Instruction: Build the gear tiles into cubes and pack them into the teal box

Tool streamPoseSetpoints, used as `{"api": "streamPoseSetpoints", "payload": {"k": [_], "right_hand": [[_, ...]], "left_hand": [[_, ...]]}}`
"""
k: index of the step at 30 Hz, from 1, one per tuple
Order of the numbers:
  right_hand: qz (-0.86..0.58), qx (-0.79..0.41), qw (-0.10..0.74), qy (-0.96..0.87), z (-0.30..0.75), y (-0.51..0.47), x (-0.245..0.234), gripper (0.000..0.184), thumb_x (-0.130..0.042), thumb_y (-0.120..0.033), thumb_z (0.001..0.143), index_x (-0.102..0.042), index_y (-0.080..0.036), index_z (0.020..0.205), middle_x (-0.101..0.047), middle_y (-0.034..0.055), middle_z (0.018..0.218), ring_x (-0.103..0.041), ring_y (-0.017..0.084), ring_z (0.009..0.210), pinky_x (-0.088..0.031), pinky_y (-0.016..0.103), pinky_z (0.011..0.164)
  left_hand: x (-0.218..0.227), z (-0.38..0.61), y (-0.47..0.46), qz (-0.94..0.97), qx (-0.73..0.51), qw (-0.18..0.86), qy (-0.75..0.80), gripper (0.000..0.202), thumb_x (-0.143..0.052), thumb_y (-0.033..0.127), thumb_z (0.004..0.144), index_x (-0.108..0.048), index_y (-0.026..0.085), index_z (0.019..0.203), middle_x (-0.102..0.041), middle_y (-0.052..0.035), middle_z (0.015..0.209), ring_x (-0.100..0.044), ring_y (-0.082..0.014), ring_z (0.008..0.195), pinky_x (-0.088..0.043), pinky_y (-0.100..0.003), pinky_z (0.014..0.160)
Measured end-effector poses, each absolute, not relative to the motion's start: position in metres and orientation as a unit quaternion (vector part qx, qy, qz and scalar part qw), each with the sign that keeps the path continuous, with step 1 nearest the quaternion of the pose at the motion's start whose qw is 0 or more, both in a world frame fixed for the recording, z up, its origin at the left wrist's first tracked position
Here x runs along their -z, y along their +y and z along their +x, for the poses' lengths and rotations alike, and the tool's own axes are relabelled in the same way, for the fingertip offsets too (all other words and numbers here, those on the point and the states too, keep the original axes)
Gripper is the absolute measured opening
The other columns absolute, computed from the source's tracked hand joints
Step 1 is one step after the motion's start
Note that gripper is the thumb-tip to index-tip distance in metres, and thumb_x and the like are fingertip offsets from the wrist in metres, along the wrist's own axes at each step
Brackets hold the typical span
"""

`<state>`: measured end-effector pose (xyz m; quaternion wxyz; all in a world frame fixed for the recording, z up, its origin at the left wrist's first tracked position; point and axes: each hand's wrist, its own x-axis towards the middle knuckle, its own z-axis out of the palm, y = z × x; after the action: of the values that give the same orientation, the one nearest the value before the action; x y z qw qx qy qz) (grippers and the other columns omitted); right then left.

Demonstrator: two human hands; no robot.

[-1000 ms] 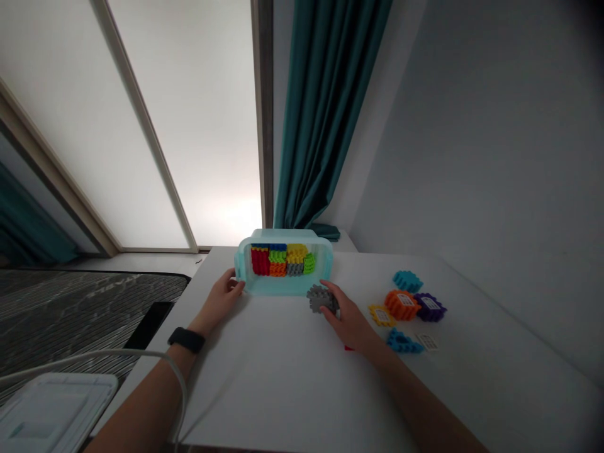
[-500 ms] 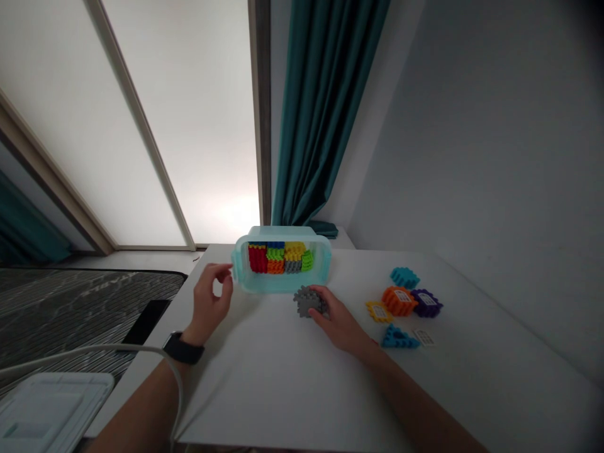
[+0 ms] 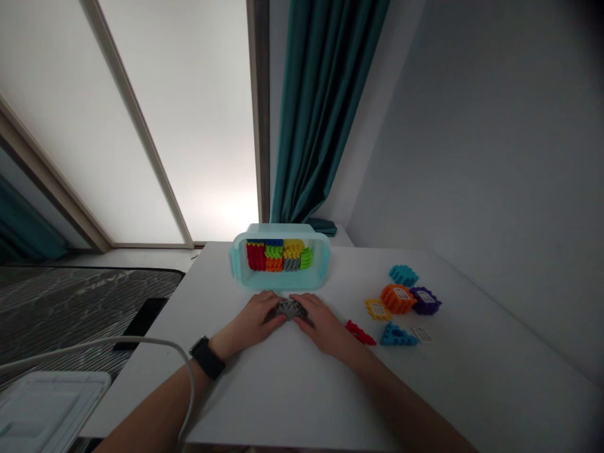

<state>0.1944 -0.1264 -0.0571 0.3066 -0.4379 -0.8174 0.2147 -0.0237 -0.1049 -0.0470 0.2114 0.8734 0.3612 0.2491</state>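
Note:
Grey toothed blocks [image 3: 290, 308] lie between my two hands on the white table, gripped from both sides; fingers cover their ends, so how many there are I cannot tell. My left hand [image 3: 258, 318], with a dark watch on its wrist, is closed on the left end. On the right end, my right hand [image 3: 321, 322] is closed with fingers over the top and thumb in front. Just beyond the hands stands a pale turquoise plastic bin [image 3: 281, 280]. Inside it, red blocks [image 3: 256, 257], yellow blocks [image 3: 293, 248] and other coloured ones are stacked in rows.
To the right lie an orange block [image 3: 397, 299], a purple one [image 3: 426, 301], a teal one [image 3: 403, 275], a yellow piece [image 3: 377, 309], a blue triangular piece [image 3: 399, 335] and a red piece [image 3: 360, 333]. A white cable [image 3: 141, 340] crosses my left forearm. A pale lid [image 3: 51, 402] sits lower left.
My left hand has left the bin's left side and come right and nearer to the grey blocks. My right hand has brought them slightly left and nearer. The red piece now shows beside my right wrist.

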Motion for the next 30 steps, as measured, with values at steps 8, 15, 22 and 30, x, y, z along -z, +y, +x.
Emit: {"api": "streamPoseSetpoints", "payload": {"k": [8,15,22,30], "right_hand": [[-0.455,-0.185,0.300,-0.818,0.196,-0.131,0.054,0.039,-0.054,-0.017,0.093,-0.054,-0.023,0.132,-0.062,0.0107,0.122,-0.059,0.027,0.112,-0.049,0.045,0.099],[-0.440,-0.206,0.328,-0.810,0.195,-0.131,0.055,0.045,-0.054,-0.014,0.091,-0.051,-0.024,0.135,-0.059,0.0100,0.121,-0.059,0.024,0.111,-0.050,0.044,0.099],[-0.415,-0.243,0.340,-0.808,0.193,-0.130,0.062,0.054,-0.053,-0.012,0.090,-0.046,-0.026,0.142,-0.054,0.0098,0.122,-0.060,0.022,0.104,-0.054,0.039,0.093],[-0.442,-0.249,0.347,-0.789,0.191,-0.130,0.064,0.055,-0.051,-0.015,0.092,-0.041,-0.025,0.145,-0.055,0.0111,0.120,-0.060,0.020,0.090,-0.054,0.042,0.090]], "left_hand": [[0.051,-0.026,-0.107,0.847,-0.285,0.233,0.384,0.037,-0.061,0.032,0.090,-0.058,0.019,0.124,-0.066,-0.0105,0.113,-0.060,-0.0257,0.101,-0.047,-0.040,0.092],[0.051,-0.029,-0.106,0.848,-0.304,0.238,0.364,0.042,-0.064,0.035,0.089,-0.058,0.019,0.127,-0.065,-0.0133,0.120,-0.059,-0.0287,0.113,-0.046,-0.044,0.101],[0.054,-0.030,-0.104,0.835,-0.315,0.284,0.351,0.047,-0.065,0.027,0.087,-0.055,0.021,0.133,-0.064,-0.0112,0.131,-0.061,-0.0269,0.117,-0.047,-0.040,0.102],[0.048,-0.031,-0.104,0.846,-0.291,0.249,0.371,0.040,-0.065,0.032,0.087,-0.059,0.019,0.124,-0.066,-0.0117,0.118,-0.062,-0.0259,0.107,-0.049,-0.039,0.095]]}}
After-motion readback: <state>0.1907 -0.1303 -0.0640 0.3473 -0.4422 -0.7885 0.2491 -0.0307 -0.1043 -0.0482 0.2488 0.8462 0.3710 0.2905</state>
